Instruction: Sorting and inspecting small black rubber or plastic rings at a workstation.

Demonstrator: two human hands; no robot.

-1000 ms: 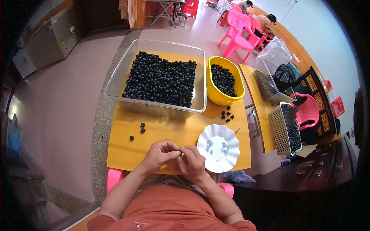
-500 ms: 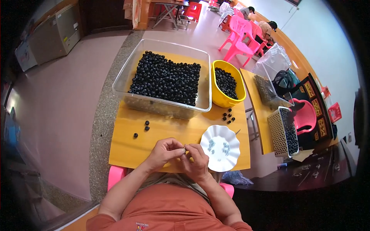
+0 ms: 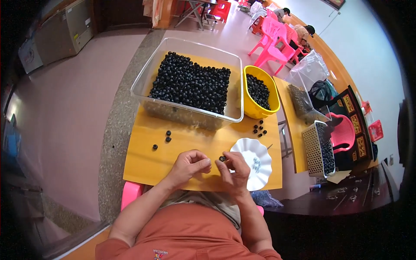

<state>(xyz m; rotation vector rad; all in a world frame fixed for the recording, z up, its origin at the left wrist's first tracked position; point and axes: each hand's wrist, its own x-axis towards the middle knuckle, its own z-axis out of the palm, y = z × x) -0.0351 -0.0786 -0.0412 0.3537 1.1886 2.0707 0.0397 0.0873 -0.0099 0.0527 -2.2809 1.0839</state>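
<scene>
Between the thumb and fingertips of my right hand (image 3: 235,170) is a small black round part with a hole (image 3: 222,158). My left hand (image 3: 189,166) is just left of it, apart from it, with thumb and forefinger pressed together. What those fingers hold, if anything, is too small to make out. Under and beside my right hand lies a white plate with a wavy rim (image 3: 263,168), with small pale bits (image 3: 256,164) on it. On the table left of my hands are three loose black parts (image 3: 168,139). Several more (image 3: 260,128) lie beyond the plate.
A clear plastic bin (image 3: 197,119) full of black parts stands at the back of the wooden table (image 3: 147,167), beside a yellow basin (image 3: 256,112) of them. A thin pointed tool (image 3: 270,146) lies by the plate. At right, a second table (image 3: 299,159) adjoins a perforated basket (image 3: 313,149).
My hands have come apart. My right hand has moved right, over the plate's edge, with the black round part now visible in its fingers. The view has shifted slightly.
</scene>
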